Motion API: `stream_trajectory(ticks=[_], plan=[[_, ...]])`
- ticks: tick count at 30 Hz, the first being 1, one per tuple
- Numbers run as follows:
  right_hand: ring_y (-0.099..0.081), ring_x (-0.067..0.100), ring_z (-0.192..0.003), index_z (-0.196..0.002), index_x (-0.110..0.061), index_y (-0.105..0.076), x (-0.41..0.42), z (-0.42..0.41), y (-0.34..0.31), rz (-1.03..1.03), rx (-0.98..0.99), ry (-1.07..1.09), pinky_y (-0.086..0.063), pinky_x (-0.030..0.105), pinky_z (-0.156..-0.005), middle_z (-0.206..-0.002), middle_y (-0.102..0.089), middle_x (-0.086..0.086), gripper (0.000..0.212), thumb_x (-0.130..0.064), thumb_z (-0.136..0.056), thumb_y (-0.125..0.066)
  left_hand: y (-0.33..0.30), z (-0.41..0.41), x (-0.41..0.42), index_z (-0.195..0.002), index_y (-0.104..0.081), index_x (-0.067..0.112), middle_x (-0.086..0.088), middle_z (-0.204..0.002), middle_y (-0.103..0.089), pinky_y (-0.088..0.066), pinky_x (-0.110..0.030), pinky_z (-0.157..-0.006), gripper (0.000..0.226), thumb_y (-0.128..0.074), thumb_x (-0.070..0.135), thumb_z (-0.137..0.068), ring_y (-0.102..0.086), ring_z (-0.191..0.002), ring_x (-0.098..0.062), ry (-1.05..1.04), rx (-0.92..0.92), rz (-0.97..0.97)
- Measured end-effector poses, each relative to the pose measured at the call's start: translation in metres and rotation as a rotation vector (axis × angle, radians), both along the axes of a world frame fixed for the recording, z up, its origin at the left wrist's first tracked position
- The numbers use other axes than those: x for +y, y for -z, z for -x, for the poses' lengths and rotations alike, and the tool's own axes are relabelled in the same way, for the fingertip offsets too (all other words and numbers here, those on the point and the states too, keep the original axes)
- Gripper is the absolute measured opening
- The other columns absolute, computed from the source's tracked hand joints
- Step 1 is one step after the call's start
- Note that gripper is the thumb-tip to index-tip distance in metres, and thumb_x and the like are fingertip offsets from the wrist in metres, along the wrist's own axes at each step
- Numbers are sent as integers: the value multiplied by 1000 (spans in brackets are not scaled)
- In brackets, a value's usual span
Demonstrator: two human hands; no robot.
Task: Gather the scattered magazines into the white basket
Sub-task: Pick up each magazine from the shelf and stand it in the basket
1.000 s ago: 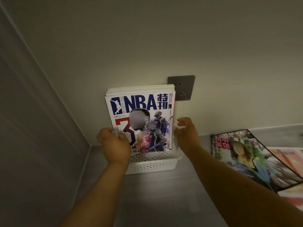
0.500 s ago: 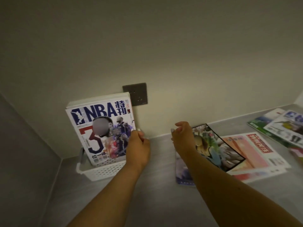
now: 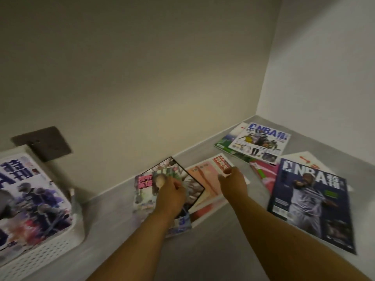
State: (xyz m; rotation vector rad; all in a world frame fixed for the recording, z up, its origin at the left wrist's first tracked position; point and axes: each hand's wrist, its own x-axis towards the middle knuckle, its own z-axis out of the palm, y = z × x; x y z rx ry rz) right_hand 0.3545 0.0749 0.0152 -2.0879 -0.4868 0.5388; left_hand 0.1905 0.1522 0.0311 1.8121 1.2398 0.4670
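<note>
A: Well, at the far left the white basket [image 3: 50, 248] is seen on the grey counter [image 3: 213, 250], with an NBA magazine [image 3: 30, 201] stood upright in it against the wall, just under a dark wall socket [image 3: 43, 142].

B: And the left hand [image 3: 171, 196]?

A: It is held over the black-bordered magazine [image 3: 146, 191] lying flat near the wall. Its fingers are curled loosely and nothing appears to be pinched; contact with the cover cannot be told through the blur.

B: The right hand [image 3: 233, 183]?

A: It is poised above the pink magazine [image 3: 205, 179], which is partly tucked under the black-bordered one. Its fingers are bent but nothing is gripped.

B: What is left further right?

A: A dark NBA magazine [image 3: 310, 203] is laid flat, and a pile of magazines [image 3: 257, 146] is stacked in the corner. Much of the task is judged undone.

B: What could go wrong?

A: If the upper magazine is dragged, the pink one beneath may be pulled along and skewed. Glossy covers are likely to slip from a weak pinch. The basket may also be tipped if more is added against the leaning stack.
</note>
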Motion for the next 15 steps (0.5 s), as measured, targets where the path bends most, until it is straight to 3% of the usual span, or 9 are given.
stream_trajectory(ticks=[3, 6, 11, 13, 15], plan=[[-64, 16, -75, -90, -24, -49, -34, -43, 9, 46, 48, 109, -58, 33, -67, -95, -67, 2, 11, -22, -90, -60, 8, -43, -18, -89, -53, 19, -9, -96, -66, -57, -39, -68, 8, -48, 14, -91, -67, -80, -26, 30, -19, 103], [-57, 20, -72, -97, -15, -53, -69, -86, 15, 125, 17, 174, -49, 30, -63, -90, -60, 6, 10, -23, -91, -55, 17, -93, -39, -102, -52, 15, -11, -103, -64, -50, -30, -55, 11, -45, 12, -94, -65, -74, -22, 74, -46, 218], [-61, 31, -93, -107, -10, -51, -113, -139, 25, 267, -52, 265, -51, 40, -79, -103, -62, 12, 31, -31, -86, -60, 39, -166, -73, -101, -53, 17, -14, -112, -63, -55, -35, -71, 10, -49, 16, -93, -64, -92, -25, 157, -8, 319], [-58, 36, -106, -120, -10, -46, -131, -158, 28, 328, -68, 354, -48, 42, -86, -114, -59, 16, 44, -32, -86, -61, 48, -192, -83, -102, -55, 15, -17, -116, -63, -57, -40, -80, 13, -51, 14, -90, -64, -99, -31, 188, 36, 352], [-49, 39, -118, -128, -6, -42, -147, -179, 35, 390, -40, 455, -41, 49, -100, -127, -52, 20, 54, -36, -86, -59, 54, -214, -90, -99, -60, 6, -20, -111, -65, -55, -43, -88, 16, -48, 11, -90, -64, -95, -32, 237, 117, 351]])
